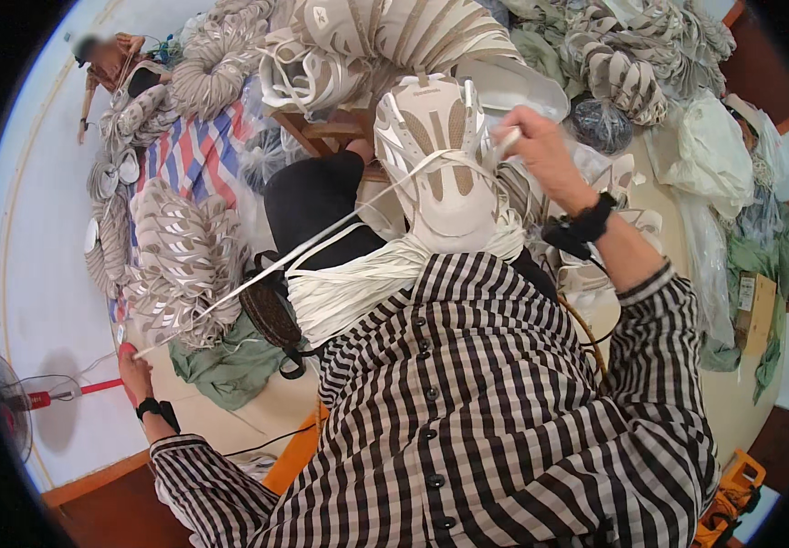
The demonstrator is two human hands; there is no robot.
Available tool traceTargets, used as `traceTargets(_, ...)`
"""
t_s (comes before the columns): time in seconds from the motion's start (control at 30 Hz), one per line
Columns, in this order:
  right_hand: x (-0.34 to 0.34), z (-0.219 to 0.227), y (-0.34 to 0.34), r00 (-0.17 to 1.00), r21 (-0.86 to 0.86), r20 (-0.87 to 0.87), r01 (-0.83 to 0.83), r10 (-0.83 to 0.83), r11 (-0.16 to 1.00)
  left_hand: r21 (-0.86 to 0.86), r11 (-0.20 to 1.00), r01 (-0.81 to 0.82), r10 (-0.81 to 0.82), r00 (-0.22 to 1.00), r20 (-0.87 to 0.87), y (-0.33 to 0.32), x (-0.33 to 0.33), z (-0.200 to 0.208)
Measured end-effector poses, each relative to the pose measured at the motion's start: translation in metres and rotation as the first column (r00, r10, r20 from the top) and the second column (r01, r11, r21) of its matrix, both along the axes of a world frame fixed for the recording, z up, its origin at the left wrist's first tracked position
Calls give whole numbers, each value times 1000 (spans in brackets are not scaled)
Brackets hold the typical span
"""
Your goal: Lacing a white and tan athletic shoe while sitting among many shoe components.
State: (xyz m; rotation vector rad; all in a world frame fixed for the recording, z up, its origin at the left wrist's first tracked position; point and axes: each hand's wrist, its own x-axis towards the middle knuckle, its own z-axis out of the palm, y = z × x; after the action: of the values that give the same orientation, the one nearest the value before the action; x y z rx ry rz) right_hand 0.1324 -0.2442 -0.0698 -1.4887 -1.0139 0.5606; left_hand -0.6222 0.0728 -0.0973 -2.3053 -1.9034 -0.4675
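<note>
A beige and white shoe upper [454,219] rests toe toward me on my lap, with a white shoelace [289,258] crossing over its front. That lace runs taut down and left to my left hand [136,373], whose fingers are closed on its end. Beside the upper's right edge, my right hand [541,155] pinches a white piece that appears to be the lace's other end; the fingers partly hide it. A thick bundle of white laces [340,292] lies across my lap below the upper.
Fanned stacks of shoe uppers [413,32] stand ahead; another stack [180,251] sits at left. Green cloth [230,361] lies near my left forearm. A fan [11,406] is at far left. White plastic bags [700,151] stand right. Another person [116,68] is at far left.
</note>
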Motion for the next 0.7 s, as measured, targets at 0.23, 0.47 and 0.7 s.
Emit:
traceTargets(0.23,-15,-27,17,992,-16,105,79,-77,997,-17,928,372,-320,822,471,-47,206,39)
traceTargets(0.47,-14,-35,14,986,-13,86,143,-142,990,31,703,710,-510,474,718,-126,418,47)
traceTargets(0.7,-26,-21,20,964,-44,247,110,-96,993,-6,576,817,-317,231,920,-154,535,19)
